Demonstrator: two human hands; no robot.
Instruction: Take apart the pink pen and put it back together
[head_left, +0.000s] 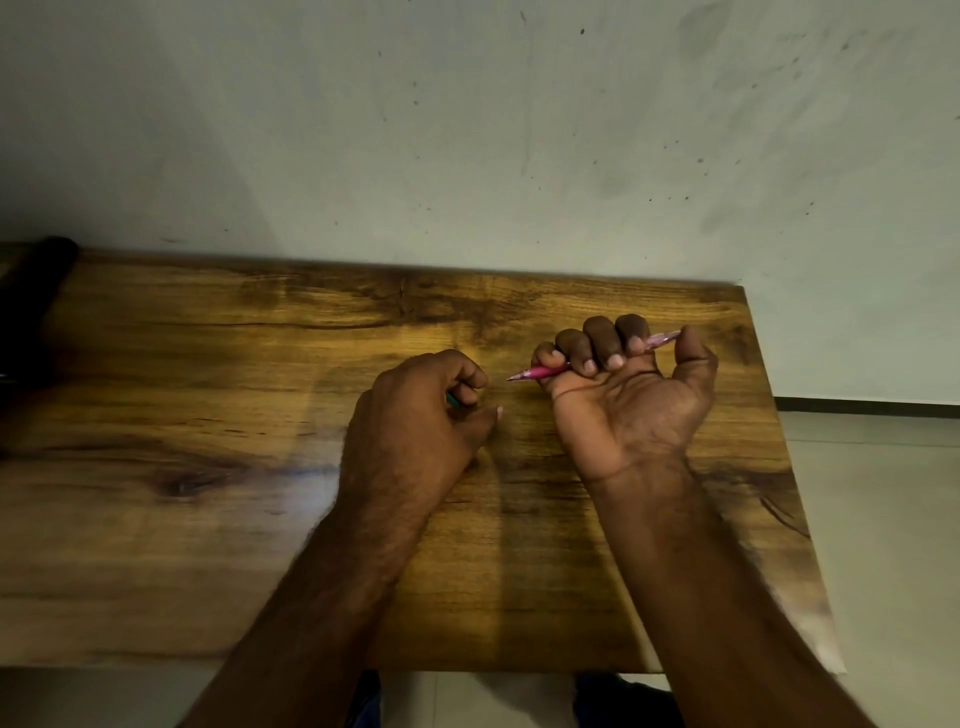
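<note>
The pink pen (540, 372) lies across my right hand (628, 395), which is turned palm up with the fingers curled around the barrel. Its tip points left past my little finger, and its pale pink rear end (662, 340) sticks out beside my thumb. My left hand (415, 415) rests palm down on the wooden table (208, 415), a short way left of the pen tip. Its fingers are curled, and a small teal piece (452, 400) shows under them; what it is stays unclear.
The table runs along a pale, scuffed wall (467, 130). A dark object (31, 291) sits at the table's far left end. The table's right edge (779, 441) drops to a tiled floor (883, 493).
</note>
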